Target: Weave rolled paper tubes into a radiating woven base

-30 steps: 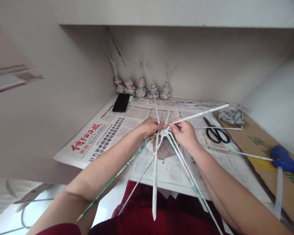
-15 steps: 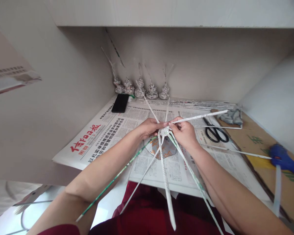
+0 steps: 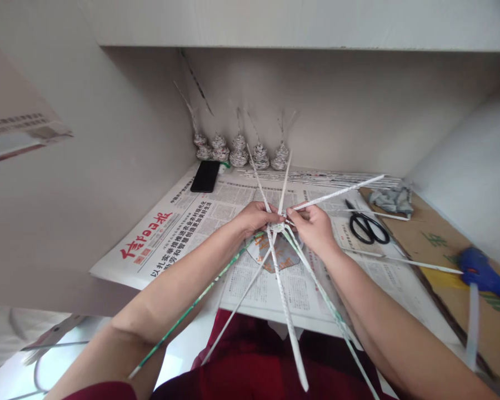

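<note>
Rolled paper strips fan out in all directions from a small woven paper centre (image 3: 278, 227). My left hand (image 3: 256, 216) is closed on the left side of that woven centre, thumb on top. At its right, my right hand (image 3: 310, 222) pinches a white paper strip (image 3: 341, 190) that points up to the right. A green-and-white strip (image 3: 195, 303) runs down along my left forearm, and a thicker white strip (image 3: 284, 300) reaches toward my lap. Beneath the weave lies a grey flat piece with orange print (image 3: 270, 260), partly covered.
Newspaper (image 3: 166, 250) covers the tabletop. Several woven gourd shapes (image 3: 239, 150) line the back wall near a black phone (image 3: 205, 176). Black-handled scissors (image 3: 369, 226) lie at right, beside cardboard (image 3: 437, 244) bearing a blue glue gun (image 3: 481, 272) and a crumpled grey cloth (image 3: 391, 200).
The strip in my right hand has tilted upward at its far end. The back strips have swung, standing higher and further right. Both hands stay close together at the weave.
</note>
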Tool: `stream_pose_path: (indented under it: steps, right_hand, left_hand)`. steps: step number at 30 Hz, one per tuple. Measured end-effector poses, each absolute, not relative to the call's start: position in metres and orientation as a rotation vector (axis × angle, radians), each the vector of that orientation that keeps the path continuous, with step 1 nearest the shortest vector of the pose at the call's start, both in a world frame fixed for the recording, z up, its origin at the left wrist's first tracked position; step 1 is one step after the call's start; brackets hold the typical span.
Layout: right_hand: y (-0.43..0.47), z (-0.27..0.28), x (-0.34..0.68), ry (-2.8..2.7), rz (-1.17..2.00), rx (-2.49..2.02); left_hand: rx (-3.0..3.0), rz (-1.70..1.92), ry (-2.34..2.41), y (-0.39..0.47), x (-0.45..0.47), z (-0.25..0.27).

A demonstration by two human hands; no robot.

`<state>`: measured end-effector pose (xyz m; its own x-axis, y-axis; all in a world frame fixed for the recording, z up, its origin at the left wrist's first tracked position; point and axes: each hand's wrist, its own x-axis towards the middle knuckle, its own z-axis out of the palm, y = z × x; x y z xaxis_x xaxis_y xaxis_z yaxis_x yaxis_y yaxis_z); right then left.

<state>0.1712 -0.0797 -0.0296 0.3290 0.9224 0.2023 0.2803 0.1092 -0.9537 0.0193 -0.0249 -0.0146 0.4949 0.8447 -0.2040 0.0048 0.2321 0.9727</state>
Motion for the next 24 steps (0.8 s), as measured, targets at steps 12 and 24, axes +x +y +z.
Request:
stream_pose_path:
  steps: [12, 24]
  right_hand:
    - [-0.079, -0.021, 0.168, -0.958, 0.670, -1.143]
    - [-0.079, -0.003, 0.177, -0.693, 0.900, -1.040]
  left_hand:
    - [1.182, 0.711, 0.922, -0.023, 0.021, -0.016]
    - [1.155, 0.757, 0.889, -0.025, 0.022, -0.015]
